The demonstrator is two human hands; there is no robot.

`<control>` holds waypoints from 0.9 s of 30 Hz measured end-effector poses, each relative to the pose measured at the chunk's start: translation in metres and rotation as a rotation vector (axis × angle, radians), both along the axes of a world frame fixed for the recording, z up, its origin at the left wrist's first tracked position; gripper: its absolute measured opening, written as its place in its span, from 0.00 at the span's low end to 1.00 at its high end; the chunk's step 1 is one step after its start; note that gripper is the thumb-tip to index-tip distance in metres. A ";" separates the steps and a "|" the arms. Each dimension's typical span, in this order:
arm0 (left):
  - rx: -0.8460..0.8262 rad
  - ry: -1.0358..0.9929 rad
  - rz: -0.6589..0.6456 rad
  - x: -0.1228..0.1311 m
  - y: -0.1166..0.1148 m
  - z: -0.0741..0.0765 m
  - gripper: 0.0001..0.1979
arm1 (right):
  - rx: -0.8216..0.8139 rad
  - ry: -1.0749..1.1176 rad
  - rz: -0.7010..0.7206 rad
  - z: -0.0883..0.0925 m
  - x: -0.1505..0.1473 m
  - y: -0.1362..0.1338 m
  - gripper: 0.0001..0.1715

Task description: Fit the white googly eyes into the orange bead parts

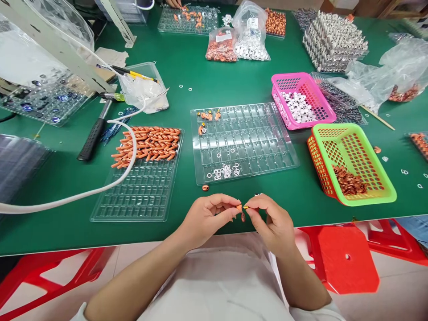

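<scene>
Close to the table's front edge, my left hand [209,218] pinches a small orange plastic part [239,207]. A brownish oval piece [243,217] hangs just below it. My right hand [274,220] faces it, thumb and forefinger closed on a tiny yellow-tipped piece [246,207] that touches or nearly touches the orange part. Beyond both hands lies a clear compartment tray [247,142] with a few orange assemblies [206,116] at its upper left and white rings [227,171] along its near side. One loose orange-brown piece [205,187] rests in front of that tray.
Left of centre, orange parts [150,142] fill the far half of another tray [133,191]; a white cord [113,183] crosses it. A hammer [95,129] lies further left. On the right stand a pink basket [277,89] and a green basket [384,178]. Another person's hand [174,3] is at the back.
</scene>
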State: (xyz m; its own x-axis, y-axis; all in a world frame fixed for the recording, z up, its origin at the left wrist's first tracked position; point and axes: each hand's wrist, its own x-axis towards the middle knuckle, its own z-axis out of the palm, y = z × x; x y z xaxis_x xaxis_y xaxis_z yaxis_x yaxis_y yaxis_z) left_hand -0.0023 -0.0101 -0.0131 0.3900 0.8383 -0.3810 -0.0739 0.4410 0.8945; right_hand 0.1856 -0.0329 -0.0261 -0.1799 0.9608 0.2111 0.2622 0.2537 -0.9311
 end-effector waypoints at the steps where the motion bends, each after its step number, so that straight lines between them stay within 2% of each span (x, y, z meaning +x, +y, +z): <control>1: 0.003 -0.006 0.008 0.001 -0.001 -0.001 0.08 | 0.010 0.010 0.000 -0.001 -0.001 -0.001 0.12; 5: 0.046 0.021 0.024 0.005 -0.002 -0.002 0.09 | 0.037 0.018 -0.002 -0.001 -0.002 -0.004 0.13; 9: 0.157 0.101 0.058 0.007 -0.003 -0.001 0.06 | 0.005 -0.072 -0.058 0.001 -0.004 -0.007 0.11; 12: 0.342 0.187 0.064 0.006 -0.005 -0.002 0.04 | 0.008 -0.132 -0.099 0.002 -0.006 -0.009 0.09; 14: 0.503 0.240 0.060 0.005 -0.006 -0.003 0.06 | 0.011 -0.150 -0.114 0.002 -0.008 -0.011 0.09; 16: 0.592 0.247 0.057 0.004 -0.007 -0.005 0.08 | -0.011 -0.131 -0.120 0.002 -0.009 -0.012 0.09; 18: 0.540 0.205 0.068 0.004 -0.008 -0.006 0.08 | -0.071 -0.057 -0.098 0.002 -0.010 -0.013 0.09; 22: 0.180 0.000 0.107 0.006 -0.006 -0.005 0.05 | -0.194 0.095 -0.013 0.002 -0.009 -0.012 0.07; 24: 0.034 -0.095 0.111 0.008 -0.004 -0.005 0.05 | -0.189 0.101 -0.020 0.003 -0.007 -0.011 0.06; 27: -0.045 -0.131 0.121 0.011 -0.002 -0.004 0.06 | -0.176 0.075 -0.069 0.004 -0.006 -0.010 0.06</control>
State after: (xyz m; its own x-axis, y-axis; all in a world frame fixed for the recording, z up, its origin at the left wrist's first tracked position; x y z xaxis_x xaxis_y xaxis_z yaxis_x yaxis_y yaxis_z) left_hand 0.0082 -0.0125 -0.0171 0.3366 0.8652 -0.3717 -0.2433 0.4612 0.8533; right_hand 0.1796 -0.0427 -0.0220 -0.1028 0.9935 0.0491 0.2018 0.0691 -0.9770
